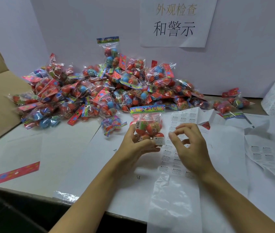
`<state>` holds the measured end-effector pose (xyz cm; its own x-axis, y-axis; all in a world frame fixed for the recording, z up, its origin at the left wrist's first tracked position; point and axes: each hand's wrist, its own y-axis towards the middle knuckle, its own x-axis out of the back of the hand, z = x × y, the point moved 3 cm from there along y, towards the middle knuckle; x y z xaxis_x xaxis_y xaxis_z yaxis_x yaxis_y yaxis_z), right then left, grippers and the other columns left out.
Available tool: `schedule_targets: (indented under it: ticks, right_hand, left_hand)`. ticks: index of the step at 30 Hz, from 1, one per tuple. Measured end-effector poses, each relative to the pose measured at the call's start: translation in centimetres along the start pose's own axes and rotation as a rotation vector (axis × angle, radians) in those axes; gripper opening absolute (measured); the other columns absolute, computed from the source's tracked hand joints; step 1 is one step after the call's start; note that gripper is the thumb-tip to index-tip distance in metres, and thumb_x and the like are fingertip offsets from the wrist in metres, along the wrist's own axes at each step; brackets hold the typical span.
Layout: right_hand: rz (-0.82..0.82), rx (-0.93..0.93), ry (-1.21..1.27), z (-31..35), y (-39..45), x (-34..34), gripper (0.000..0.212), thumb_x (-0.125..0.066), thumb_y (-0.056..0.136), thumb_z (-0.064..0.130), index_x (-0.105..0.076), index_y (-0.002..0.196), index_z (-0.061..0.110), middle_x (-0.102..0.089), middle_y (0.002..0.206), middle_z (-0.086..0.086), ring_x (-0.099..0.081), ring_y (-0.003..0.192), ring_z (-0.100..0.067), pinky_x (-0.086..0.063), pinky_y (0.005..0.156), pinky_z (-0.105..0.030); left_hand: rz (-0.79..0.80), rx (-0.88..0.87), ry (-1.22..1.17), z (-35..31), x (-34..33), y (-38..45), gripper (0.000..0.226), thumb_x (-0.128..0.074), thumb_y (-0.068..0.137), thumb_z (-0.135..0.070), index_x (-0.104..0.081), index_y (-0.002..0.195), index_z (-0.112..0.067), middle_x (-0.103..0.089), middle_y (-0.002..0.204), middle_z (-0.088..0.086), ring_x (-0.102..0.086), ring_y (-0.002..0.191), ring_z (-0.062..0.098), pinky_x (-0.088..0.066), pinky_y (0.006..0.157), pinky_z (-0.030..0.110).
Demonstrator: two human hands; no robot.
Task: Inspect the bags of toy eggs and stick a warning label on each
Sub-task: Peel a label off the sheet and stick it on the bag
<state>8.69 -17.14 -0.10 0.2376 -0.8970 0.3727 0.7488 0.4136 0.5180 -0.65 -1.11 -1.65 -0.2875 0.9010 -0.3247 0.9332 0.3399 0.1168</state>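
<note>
Fingers (134, 132) of our left hand (133, 145) are curling around one bag of toy eggs (147, 126), holding it upright above the surface (49, 148); a warning label (160, 140) is already sitting on it; our right hand (188, 145), loosely bent, seems to be holding nothing over the label sheet (175, 165); the big pile of bags (91, 91) behind is probably waiting.

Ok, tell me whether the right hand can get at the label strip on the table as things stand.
Probably yes. The right hand hovers directly over the label strip, fingers loosely curled and apparently holding nothing, with nothing between them. The left hand keeps the bag off to the side.
</note>
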Motion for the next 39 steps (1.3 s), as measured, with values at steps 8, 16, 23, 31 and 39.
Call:
schedule_targets:
  ticks: [8, 16, 23, 31, 39]
  right_hand:
    - [0.119, 0.003, 0.076, 0.62, -0.57, -0.92, 0.028, -0.068, 0.083, 0.046, -0.073, 0.08, 0.018, -0.057, 0.107, 0.011, -0.059, 0.106, -0.007, -0.048, 0.074, -0.015]
    - [0.1, -0.022, 0.103, 0.36, -0.55, -0.9, 0.021, -0.067, 0.088, 0.039, -0.072, 0.079, 0.02, -0.056, 0.109, 0.01, -0.06, 0.103, -0.004, -0.048, 0.072, -0.011]
    - [0.164, -0.005, 0.149, 0.55, -0.66, -0.91, 0.009, -0.07, 0.088, 0.032, -0.069, 0.081, 0.027, -0.055, 0.113, 0.011, -0.058, 0.107, -0.001, -0.047, 0.073, -0.01]
    - [0.2, 0.029, 0.135, 0.69, -0.72, -0.91, 0.004, -0.072, 0.088, 0.026, -0.069, 0.087, 0.023, -0.053, 0.116, 0.009, -0.057, 0.111, -0.001, -0.049, 0.077, -0.012]
    - [0.158, 0.016, 0.116, 0.75, -0.68, -0.87, 0.023, -0.068, 0.092, 0.037, -0.071, 0.084, 0.015, -0.056, 0.112, 0.01, -0.058, 0.109, -0.002, -0.047, 0.076, -0.011]
  left_hand:
    - [-0.003, 0.008, 0.043, -0.19, -0.03, -0.1, 0.052, -0.083, 0.077, -0.017, -0.056, 0.122, -0.016, -0.077, 0.103, 0.013, -0.075, 0.089, 0.028, -0.061, 0.075, 0.035]
    - [-0.016, 0.027, 0.049, -0.19, -0.09, -0.08, 0.052, -0.083, 0.076, -0.017, -0.057, 0.121, -0.017, -0.076, 0.104, 0.013, -0.073, 0.088, 0.027, -0.061, 0.074, 0.037]
    - [-0.034, 0.036, 0.033, -0.29, 0.06, -0.02, 0.046, -0.076, 0.082, -0.008, -0.056, 0.123, -0.016, -0.077, 0.103, 0.011, -0.075, 0.09, 0.027, -0.061, 0.073, 0.035]
    - [-0.048, 0.049, 0.018, -0.38, 0.23, 0.05, 0.04, -0.07, 0.091, 0.002, -0.055, 0.126, -0.014, -0.077, 0.105, 0.011, -0.076, 0.093, 0.028, -0.061, 0.072, 0.033]
    - [-0.016, 0.033, 0.03, -0.48, -0.06, -0.09, 0.048, -0.077, 0.083, -0.007, -0.054, 0.125, -0.015, -0.077, 0.105, 0.012, -0.075, 0.094, 0.029, -0.061, 0.074, 0.034]
